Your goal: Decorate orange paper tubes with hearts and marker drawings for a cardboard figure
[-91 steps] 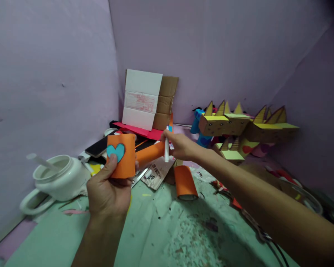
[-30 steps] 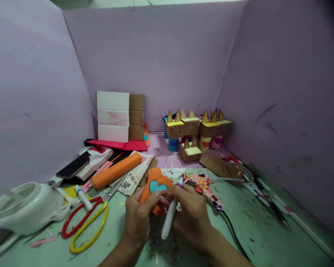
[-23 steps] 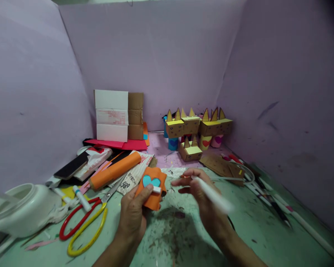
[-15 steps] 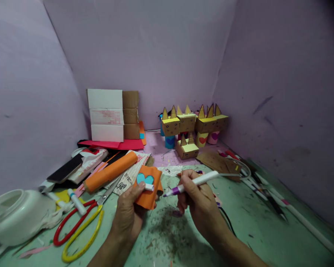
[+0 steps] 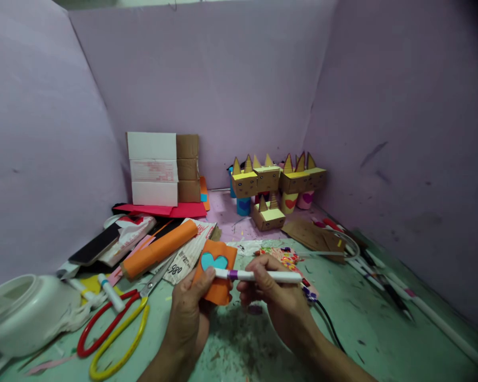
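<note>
One head-worn camera looks forward and down from close above the green worktop [image 5: 239,339], facing the lilac back wall [image 5: 207,85], with side walls [image 5: 406,122] flanking.

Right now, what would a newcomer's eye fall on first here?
Likely the orange paper piece with its blue heart, held at centre in the left hand, a white marker crossing it from the right hand. Next, the cardboard heads behind, right of centre, and the red-and-yellow-handled scissors at front left.
</note>
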Tool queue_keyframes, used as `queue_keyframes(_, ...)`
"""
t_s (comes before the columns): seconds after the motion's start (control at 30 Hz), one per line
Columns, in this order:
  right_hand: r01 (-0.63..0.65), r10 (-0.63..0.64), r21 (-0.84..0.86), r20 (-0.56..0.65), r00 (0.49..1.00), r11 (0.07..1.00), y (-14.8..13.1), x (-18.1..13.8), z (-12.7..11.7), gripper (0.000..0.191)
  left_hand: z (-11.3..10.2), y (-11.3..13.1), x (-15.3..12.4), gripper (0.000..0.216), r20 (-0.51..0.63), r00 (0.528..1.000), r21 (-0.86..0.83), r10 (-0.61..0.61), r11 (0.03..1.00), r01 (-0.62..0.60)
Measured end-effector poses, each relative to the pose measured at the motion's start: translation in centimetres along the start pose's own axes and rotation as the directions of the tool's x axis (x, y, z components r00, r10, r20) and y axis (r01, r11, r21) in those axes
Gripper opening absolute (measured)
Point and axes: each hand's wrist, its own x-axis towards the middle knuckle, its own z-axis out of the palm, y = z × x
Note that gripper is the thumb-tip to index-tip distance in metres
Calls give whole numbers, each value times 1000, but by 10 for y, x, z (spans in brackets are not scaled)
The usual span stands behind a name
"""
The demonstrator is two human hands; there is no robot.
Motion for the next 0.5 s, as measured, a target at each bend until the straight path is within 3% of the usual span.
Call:
queue_keyframes(0.13,-182,184,199,11,983,963,4,4,1,37,-2,1,3,33,-8,1000,22,-8,1000,8)
queue_keyframes(0.23,-251,263,277,-5,965,927,6,7,4,37,-3,1,5,36,-57,998,7,-26,1000,26)
queue_keyframes(0.33,-243,255,310,4,967,919,10,7,5,36,-3,1,5,40,-113,992,-7,-60,998,59)
queue_keyframes(0.5,-164,165,284,20,986,945,17,1,4,31,-4,5,5,36,-99,990,-9,-96,995,96)
